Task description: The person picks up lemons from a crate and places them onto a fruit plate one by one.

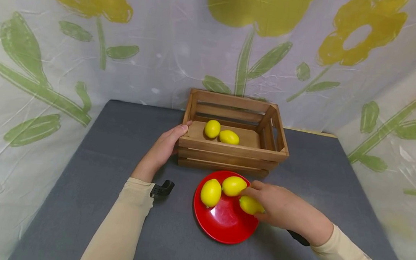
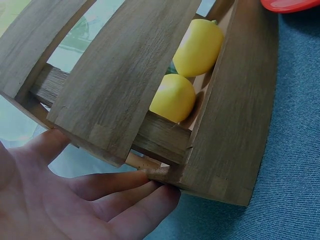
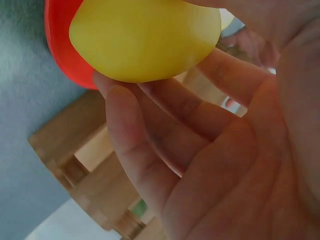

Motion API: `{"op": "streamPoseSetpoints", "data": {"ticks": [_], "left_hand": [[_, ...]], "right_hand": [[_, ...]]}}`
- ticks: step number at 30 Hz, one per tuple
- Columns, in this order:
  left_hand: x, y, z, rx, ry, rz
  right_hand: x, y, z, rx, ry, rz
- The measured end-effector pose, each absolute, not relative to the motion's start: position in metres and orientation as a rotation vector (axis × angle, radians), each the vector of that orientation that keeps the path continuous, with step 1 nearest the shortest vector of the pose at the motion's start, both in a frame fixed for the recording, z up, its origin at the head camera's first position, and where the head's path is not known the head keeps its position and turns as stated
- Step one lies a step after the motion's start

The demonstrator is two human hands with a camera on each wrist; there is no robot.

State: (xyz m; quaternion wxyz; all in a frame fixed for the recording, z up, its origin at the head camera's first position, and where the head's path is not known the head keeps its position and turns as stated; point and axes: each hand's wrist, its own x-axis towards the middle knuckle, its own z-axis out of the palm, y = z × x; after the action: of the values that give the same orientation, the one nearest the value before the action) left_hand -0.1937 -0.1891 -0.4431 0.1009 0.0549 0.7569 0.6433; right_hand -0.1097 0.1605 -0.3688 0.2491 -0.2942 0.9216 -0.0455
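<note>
- Two lemons (image 1: 229, 137) are in the wooden box (image 1: 227, 157), so that part looks done.
- Three are not in the box, so I think a bit more than half is left.
- Two of those, the plate lemons (image 1: 210, 193), lie on the red plate (image 1: 225, 230), just in front of the box.
- The third, the held lemon (image 1: 249, 205), is at the plate's right side. The right hand (image 1: 281, 205) pinches it between thumb and fingers. I can't tell if it is off the plate.
- The left hand (image 1: 162, 147) touches the box's left end, fingers spread apart.
- Count: five lemons, one box, one plate, two hands, one gray counter (image 1: 106, 180).
</note>
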Motion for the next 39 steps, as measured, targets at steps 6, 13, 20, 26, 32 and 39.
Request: {"op": "streamPoseSetpoints", "data": {"ticks": [6, 13, 20, 26, 32, 39], "left_hand": [[-0.193, -0.188, -0.442, 0.164, 2.216, 1.92], [-0.192, -0.189, -0.442, 0.161, 2.221, 1.921], [-0.193, -0.189, -0.443, 0.169, 2.225, 1.921], [-0.193, -0.19, -0.443, 0.171, 2.236, 1.913], [-0.192, -0.19, -0.441, 0.178, 2.239, 1.909], [-0.191, -0.19, -0.441, 0.161, 2.243, 1.891]], "right_hand": [[-0.109, 0.158, -0.376, -0.815, 2.521, -0.114], [-0.109, 0.155, -0.383, -0.859, 2.521, -0.122], [-0.108, 0.154, -0.388, -0.861, 2.506, -0.157], [-0.109, 0.154, -0.389, -0.861, 2.525, -0.163], [-0.109, 0.154, -0.39, -0.869, 2.524, -0.168], [-0.11, 0.154, -0.39, -0.827, 2.508, -0.203]]}}
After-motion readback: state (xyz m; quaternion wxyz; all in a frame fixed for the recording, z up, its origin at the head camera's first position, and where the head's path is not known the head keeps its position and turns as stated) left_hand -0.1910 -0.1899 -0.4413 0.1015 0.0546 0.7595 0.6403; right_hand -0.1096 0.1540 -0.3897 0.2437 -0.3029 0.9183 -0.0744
